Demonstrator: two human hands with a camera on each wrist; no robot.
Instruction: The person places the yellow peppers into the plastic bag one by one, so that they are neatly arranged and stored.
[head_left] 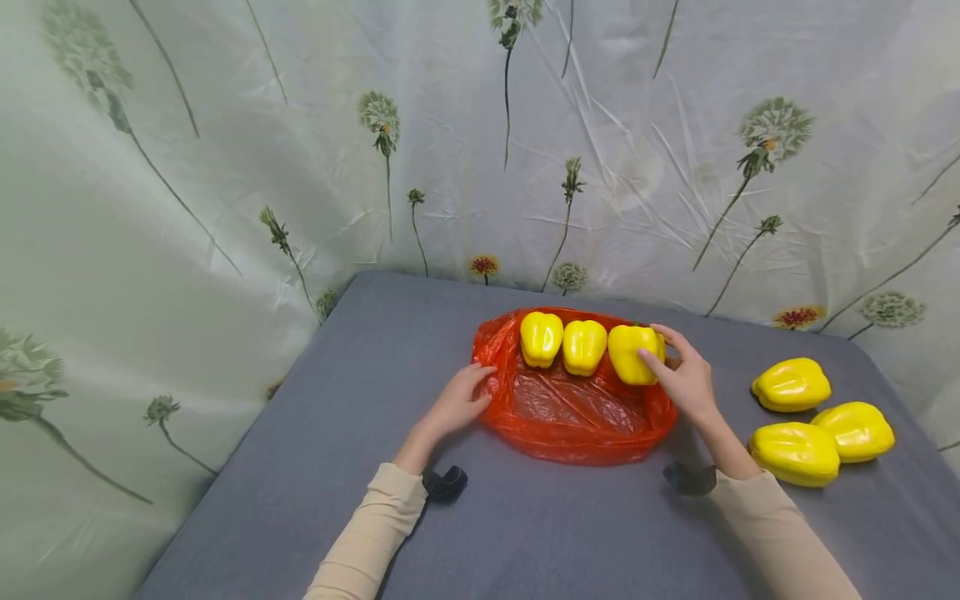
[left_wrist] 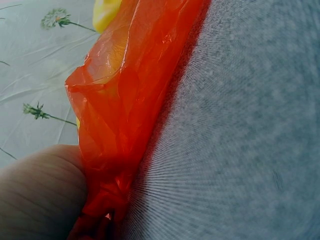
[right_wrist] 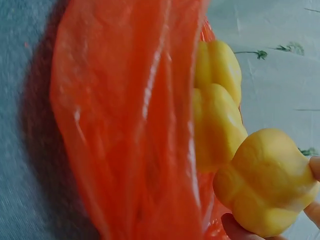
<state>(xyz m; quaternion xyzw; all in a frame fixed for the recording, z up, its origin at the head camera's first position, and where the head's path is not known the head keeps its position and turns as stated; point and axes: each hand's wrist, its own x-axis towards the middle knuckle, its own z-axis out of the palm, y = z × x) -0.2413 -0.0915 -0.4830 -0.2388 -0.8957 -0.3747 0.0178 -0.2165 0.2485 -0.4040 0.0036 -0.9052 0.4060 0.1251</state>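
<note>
An orange-red plastic bag (head_left: 573,408) lies flat on the grey table (head_left: 375,400). Three yellow peppers stand in a row along its far edge: left (head_left: 541,337), middle (head_left: 584,346), right (head_left: 633,352). My right hand (head_left: 678,377) grips the right pepper (right_wrist: 267,182) between thumb and fingers. The other two peppers (right_wrist: 215,110) show beside it in the right wrist view. My left hand (head_left: 463,398) rests on the bag's left edge, fingers lying on the plastic (left_wrist: 117,125); its thumb (left_wrist: 40,195) presses against the bag.
Three more yellow peppers lie on the table at the right: one (head_left: 791,384), one (head_left: 856,430) and one (head_left: 795,452). A floral cloth backdrop (head_left: 225,150) rises behind and to the left of the table.
</note>
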